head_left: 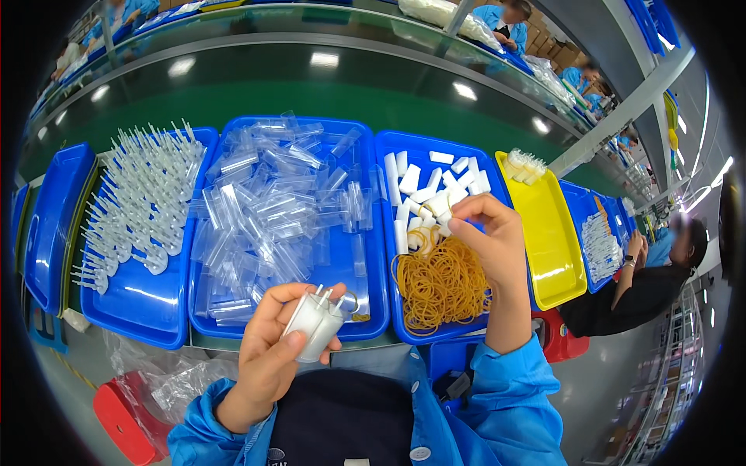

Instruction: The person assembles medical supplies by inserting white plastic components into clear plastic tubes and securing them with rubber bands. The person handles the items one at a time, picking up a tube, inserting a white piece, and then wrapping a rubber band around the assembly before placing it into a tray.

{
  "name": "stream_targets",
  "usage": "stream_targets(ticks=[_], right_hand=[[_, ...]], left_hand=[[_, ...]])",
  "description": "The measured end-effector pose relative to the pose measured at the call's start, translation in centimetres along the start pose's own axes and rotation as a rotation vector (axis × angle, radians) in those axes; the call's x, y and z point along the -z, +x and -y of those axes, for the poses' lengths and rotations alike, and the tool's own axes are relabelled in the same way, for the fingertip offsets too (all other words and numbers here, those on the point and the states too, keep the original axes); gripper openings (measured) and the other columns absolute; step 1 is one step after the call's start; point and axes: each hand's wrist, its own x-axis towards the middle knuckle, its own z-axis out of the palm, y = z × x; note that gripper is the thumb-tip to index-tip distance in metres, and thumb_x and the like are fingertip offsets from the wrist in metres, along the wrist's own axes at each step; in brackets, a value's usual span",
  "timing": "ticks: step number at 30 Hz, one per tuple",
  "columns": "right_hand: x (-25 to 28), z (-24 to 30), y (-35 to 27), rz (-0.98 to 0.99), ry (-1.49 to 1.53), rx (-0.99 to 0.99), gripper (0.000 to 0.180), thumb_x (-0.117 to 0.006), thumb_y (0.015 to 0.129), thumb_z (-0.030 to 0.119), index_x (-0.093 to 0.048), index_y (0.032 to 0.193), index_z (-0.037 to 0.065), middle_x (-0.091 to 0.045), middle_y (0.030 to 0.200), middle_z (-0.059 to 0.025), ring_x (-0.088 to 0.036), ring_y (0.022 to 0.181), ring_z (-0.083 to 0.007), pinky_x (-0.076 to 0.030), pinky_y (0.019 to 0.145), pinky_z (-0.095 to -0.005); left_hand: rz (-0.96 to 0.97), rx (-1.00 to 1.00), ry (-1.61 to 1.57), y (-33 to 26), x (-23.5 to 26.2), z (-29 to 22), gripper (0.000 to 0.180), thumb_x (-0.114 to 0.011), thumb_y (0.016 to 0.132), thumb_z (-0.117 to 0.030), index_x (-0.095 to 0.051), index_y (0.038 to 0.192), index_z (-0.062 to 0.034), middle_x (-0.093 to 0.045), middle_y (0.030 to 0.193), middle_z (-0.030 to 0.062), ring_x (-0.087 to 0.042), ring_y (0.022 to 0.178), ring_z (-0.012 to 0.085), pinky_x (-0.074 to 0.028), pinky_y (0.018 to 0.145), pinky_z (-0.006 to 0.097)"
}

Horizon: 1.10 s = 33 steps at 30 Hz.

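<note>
My left hand (276, 342) is closed around a white bundle (314, 320) of cylindrical pieces, held tilted just in front of the trays. Thin white pegs stick out of its top, and a rubber-band loop shows beside them. My right hand (493, 237) pinches with thumb and forefinger over the blue tray (378, 264) of bands and white blocks. A thin tan loop, apparently a rubber band (451, 199), shows at its fingertips. Below lies a pile of tan rubber bands (440, 286). Behind it are white blocks (426, 180), some with bands on them.
A blue tray of clear plastic sleeves (268, 213) and one of white pronged parts (144, 194) stand to the left. A yellow tray (550, 248) is at the right. Beyond runs a green conveyor belt (311, 89). A co-worker (649, 268) sits at the far right.
</note>
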Motion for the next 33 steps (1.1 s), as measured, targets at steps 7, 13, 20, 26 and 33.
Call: stream_targets(ticks=[7,13,20,26,33], right_hand=[[-2.1,2.9,-3.7,0.251,0.989,-0.351,0.009,-0.056,0.087,0.0,-0.059,0.096,0.001,-0.059,0.119,-0.0257,-0.068,0.084,-0.021,-0.048,0.07,-0.0251],[-4.4,6.5,-5.9,0.429,0.463,-0.246,0.049,-0.068,0.081,0.003,-0.052,0.127,-0.001,-0.042,0.143,-0.0209,-0.068,0.091,-0.023,-0.049,0.05,-0.0206],[-7.9,7.7,-6.5,0.541,-0.114,0.078,0.059,-0.082,0.069,0.021,-0.055,0.12,0.01,-0.058,0.119,-0.0097,-0.063,0.102,-0.0242,-0.052,0.072,-0.0326],[-5.8,6.1,-7.7,0.814,0.61,0.112,0.025,-0.061,0.081,0.029,-0.063,0.064,0.011,-0.069,0.084,-0.0043,-0.059,0.109,-0.0312,-0.017,0.108,-0.0507],[-7.2,5.5,-11.8,0.361,1.221,-0.344,0.034,-0.064,0.081,0.005,-0.061,0.115,0.001,-0.062,0.097,-0.0151,-0.064,0.079,-0.0243,-0.05,0.076,-0.0386]], left_hand=[[-0.011,-0.043,0.246,0.3,-0.1,0.3,0.04,-0.05,0.096,-0.011,-0.045,0.133,0.0025,-0.049,0.125,0.0127,-0.056,0.097,0.015,-0.05,0.077,0.026],[-0.047,-0.116,0.352,0.0,-0.3,-0.2,0.041,-0.051,0.095,-0.004,-0.044,0.135,0.0005,-0.044,0.126,0.0105,-0.054,0.105,0.0159,-0.049,0.085,0.028],[0.062,-0.106,0.117,-0.2,0.1,0.8,0.043,-0.054,0.095,-0.011,-0.036,0.134,-0.0025,-0.052,0.127,0.0156,-0.054,0.115,0.0225,-0.047,0.093,0.034],[-0.051,0.047,-0.719,0.1,0.7,-0.2,0.057,-0.065,0.088,-0.024,-0.04,0.137,-0.0061,-0.052,0.123,0.0218,-0.054,0.096,0.0321,-0.051,0.078,0.032],[0.299,-0.294,0.06,-1.0,0.8,0.3,0.041,-0.055,0.093,-0.007,-0.041,0.131,0.0002,-0.048,0.134,0.0216,-0.048,0.125,0.0325,-0.039,0.103,0.043]])
